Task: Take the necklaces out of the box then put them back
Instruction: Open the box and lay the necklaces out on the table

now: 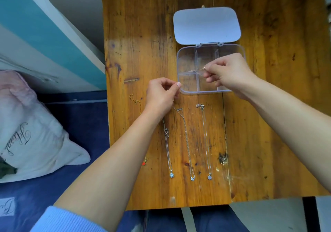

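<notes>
A clear plastic box (186,59) with several compartments lies on the wooden table, its lid (206,25) folded open behind it. My right hand (227,74) hovers over the box's middle and pinches a thin chain necklace (198,69) above the compartments. My left hand (161,95) is curled shut at the box's front left corner, thumb tip against the rim; I cannot tell whether it pinches anything. Three silver necklaces (187,142) lie stretched out in front of the box. A gold necklace (135,101) with a red pendant (144,163) lies further left, partly under my left arm.
The wooden table (268,106) ends close to me and on the left. Left of it are a blue bed cover (80,133) and a pale pillow (32,127). A teal and white wall (35,34) rises behind them.
</notes>
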Demonstrator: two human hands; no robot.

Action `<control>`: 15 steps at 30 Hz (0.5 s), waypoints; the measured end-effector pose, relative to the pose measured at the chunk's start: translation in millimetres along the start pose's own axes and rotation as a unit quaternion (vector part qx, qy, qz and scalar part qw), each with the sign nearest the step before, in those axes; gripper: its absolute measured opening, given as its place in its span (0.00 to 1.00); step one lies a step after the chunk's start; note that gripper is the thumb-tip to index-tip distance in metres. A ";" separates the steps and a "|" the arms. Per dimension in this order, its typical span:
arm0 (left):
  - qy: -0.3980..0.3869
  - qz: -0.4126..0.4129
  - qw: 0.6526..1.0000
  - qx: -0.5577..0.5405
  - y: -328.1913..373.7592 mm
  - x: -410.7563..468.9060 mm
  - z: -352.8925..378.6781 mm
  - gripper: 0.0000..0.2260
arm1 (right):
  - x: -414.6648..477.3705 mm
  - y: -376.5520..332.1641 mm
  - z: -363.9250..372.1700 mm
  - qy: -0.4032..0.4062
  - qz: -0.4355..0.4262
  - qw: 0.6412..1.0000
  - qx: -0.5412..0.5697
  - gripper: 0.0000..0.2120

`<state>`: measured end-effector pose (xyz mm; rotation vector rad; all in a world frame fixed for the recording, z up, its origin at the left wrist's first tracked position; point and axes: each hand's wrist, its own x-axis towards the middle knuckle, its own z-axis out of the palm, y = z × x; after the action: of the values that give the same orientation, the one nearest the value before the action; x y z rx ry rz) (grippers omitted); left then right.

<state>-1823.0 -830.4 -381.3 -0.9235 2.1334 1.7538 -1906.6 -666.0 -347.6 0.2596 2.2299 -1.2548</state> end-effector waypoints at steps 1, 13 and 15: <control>0.000 0.002 1.000 0.007 -0.1 0.0 0.0 0.05 | -4.5 2.3 -2.2 -0.006 0.006 1.000 0.020 0.05; 0.094 0.097 0.976 0.168 4.7 -6.3 4.7 0.05 | -62.0 70.0 -16.8 0.128 -0.013 0.991 0.024 0.14; 0.125 0.163 0.954 0.221 8.1 -11.0 9.1 0.05 | -67.0 76.8 -19.6 0.145 0.012 0.987 0.069 0.12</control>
<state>-1821.2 -817.6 -371.3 -0.7309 2.8180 1.2301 -1826.3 -601.2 -358.0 0.5521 2.3721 -1.4381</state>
